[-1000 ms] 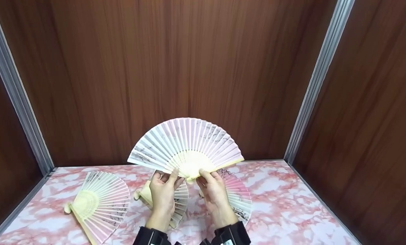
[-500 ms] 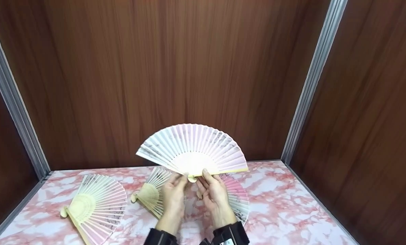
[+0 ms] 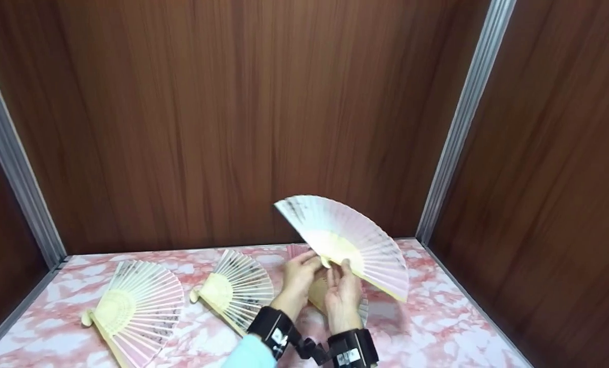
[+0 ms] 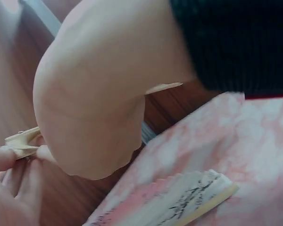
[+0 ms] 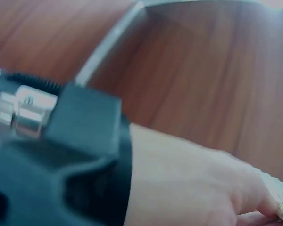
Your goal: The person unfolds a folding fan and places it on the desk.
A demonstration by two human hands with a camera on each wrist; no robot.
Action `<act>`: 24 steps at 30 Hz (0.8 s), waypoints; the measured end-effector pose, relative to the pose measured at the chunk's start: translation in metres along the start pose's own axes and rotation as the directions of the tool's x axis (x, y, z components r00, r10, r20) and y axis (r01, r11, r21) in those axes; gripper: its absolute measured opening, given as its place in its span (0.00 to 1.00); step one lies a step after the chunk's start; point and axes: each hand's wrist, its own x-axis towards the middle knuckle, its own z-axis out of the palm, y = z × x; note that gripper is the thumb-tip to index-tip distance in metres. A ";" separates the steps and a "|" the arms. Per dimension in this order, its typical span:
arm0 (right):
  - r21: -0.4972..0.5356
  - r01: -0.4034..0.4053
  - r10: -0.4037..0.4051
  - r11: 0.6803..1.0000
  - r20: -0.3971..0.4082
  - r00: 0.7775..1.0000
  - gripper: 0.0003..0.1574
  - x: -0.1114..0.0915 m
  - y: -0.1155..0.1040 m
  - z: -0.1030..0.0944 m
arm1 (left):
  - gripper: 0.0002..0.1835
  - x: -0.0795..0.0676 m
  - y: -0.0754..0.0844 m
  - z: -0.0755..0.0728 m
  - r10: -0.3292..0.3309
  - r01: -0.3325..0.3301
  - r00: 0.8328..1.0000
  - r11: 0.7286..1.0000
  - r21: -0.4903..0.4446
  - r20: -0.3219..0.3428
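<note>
Both hands hold an opened folding fan (image 3: pixel 355 230) in the air, tilted so its right edge slopes down. Its paper fades from white to pale pink, on pale yellow ribs. My left hand (image 3: pixel 297 278) pinches it beside the pivot end, and my right hand (image 3: pixel 343 299) grips the lower ribs with the thumb on top. Close under them lies a pink-and-white fan (image 3: pixel 363 309), mostly hidden by the hands. In the left wrist view the held fan's pivot end (image 4: pixel 23 143) shows between the fingers; a corner of its paper shows in the right wrist view.
Two more spread fans lie on the red-and-white marbled tabletop (image 3: pixel 437 306): a pale one (image 3: pixel 146 312) at the left and another fan (image 3: pixel 243 286) near the middle. Brown wood-look panels (image 3: pixel 233 128) with metal corner posts (image 3: pixel 460 117) enclose the table's back and sides.
Both hands have moved right with the held fan, which has turned clockwise from nearly level to tilted. The middle fan on the table, earlier partly covered by the left arm, now shows more fully.
</note>
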 end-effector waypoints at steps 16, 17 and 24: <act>0.167 -0.064 0.072 0.984 -0.043 0.997 0.48 0.164 0.013 -0.143 | 0.23 -0.008 -0.060 0.038 -0.255 0.235 0.894 0.967 0.097 0.369; 0.192 -0.074 0.079 0.979 -0.019 0.997 0.48 0.178 0.017 -0.154 | 0.22 -0.008 -0.063 0.038 -0.255 0.235 0.892 0.967 0.100 0.374; 0.095 -0.012 -0.001 0.995 0.141 0.990 0.39 0.091 -0.006 -0.122 | 0.18 -0.012 -0.073 0.033 -0.276 0.260 0.882 0.961 0.094 0.382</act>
